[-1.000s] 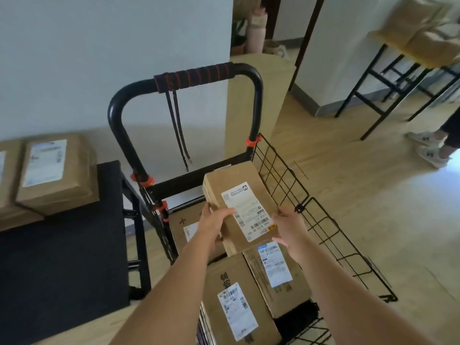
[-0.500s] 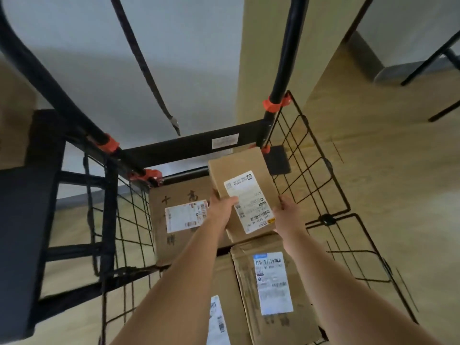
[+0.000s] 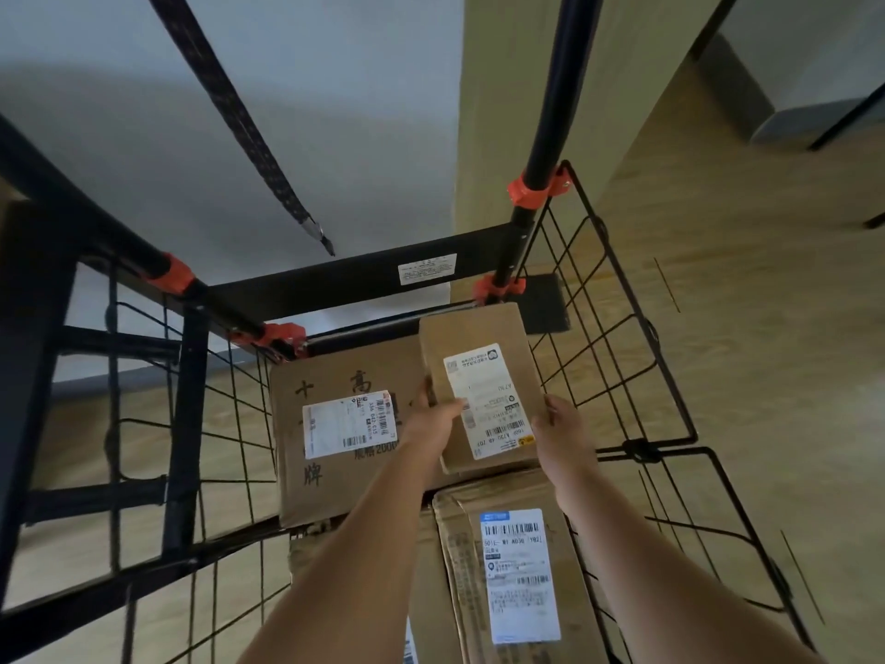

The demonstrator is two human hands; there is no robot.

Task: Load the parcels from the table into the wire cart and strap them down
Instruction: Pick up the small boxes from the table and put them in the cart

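I hold a small brown parcel [image 3: 479, 347] with a white label between both hands, low inside the black wire cart [image 3: 618, 328], at its far right corner. My left hand [image 3: 433, 414] grips its left side and my right hand [image 3: 558, 428] its near right corner. It lies partly over a large flat box [image 3: 330, 462] printed with black characters. A nearer parcel [image 3: 517, 572] with a blue-topped label lies below my right arm. A black strap [image 3: 249, 131] with a metal hook hangs from the cart handle above.
A black table edge [image 3: 28, 289] stands at the left, close against the cart's frame. Orange clamps [image 3: 531, 191] mark the handle posts. A beige pillar [image 3: 507, 103] and grey wall rise behind the cart. Wooden floor [image 3: 766, 280] spreads to the right.
My head has leaned in over the cart, so the handle top left the view. The small parcel has gone down and toward the far right corner, onto the big box.
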